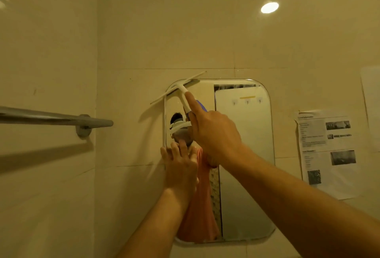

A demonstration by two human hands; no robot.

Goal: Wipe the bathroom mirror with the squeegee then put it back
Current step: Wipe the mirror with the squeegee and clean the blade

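Seemingly gripped, squeegee (pixel 178 89) beneath right fingers (pixel 192 103)

The tiled wall (pixel 144 41) carries a round-cornered mirror (pixel 246 154) at centre and a printed sheet (pixel 327 154) flat against it to the right. The adjoining left wall holds a towel rail (pixel 51 117). The squeegee (pixel 176 90) blade lies tilted across the mirror's upper left corner, overlapping the tiles.

Dim yellow cast; glare spot (pixel 269 7) overhead; soft focus; edges bent.

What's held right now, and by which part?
The right hand grips the squeegee by its handle, index finger along it. The left hand holds nothing, flat at the mirror's left edge.
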